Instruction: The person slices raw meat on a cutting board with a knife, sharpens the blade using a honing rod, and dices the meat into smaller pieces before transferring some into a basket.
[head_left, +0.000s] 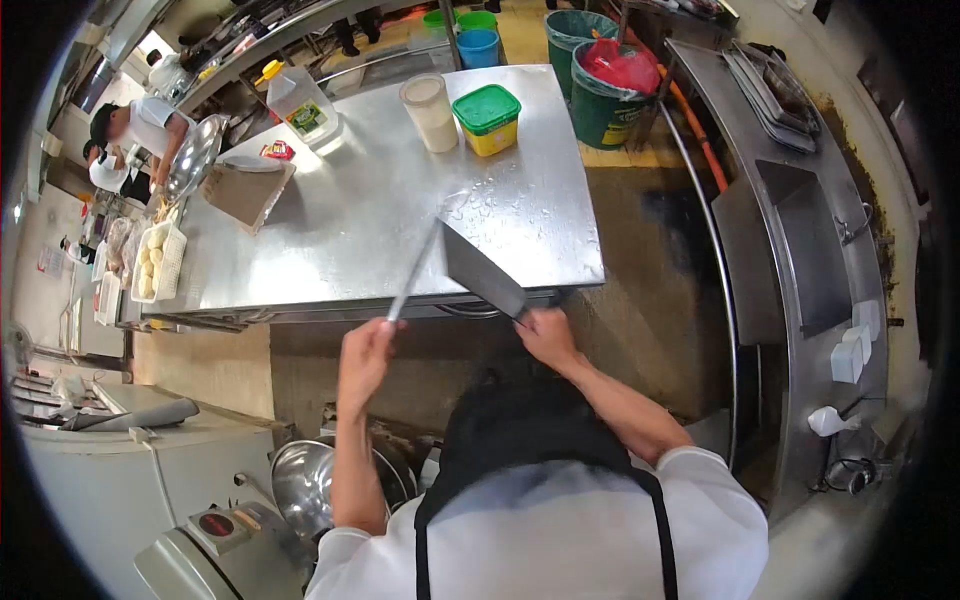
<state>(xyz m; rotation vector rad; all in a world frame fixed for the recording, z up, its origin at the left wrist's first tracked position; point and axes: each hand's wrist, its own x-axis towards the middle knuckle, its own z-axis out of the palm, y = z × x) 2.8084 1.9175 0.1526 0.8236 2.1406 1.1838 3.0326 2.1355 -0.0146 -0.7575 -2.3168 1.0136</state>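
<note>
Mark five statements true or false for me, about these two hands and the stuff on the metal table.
1. The right hand holds a cleaver. True.
2. The left hand is empty. False: it grips a slim metal tool.
3. The yellow tub has a green lid. True.
4. The clear jug has a red cap. False: its cap is yellow.
5. A tall container stands beside the tub. True.

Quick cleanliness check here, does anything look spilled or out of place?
Yes: clear droplets are scattered on the steel table, on the near side of the green-lidded tub; they look like a small unwiped spill.
</note>
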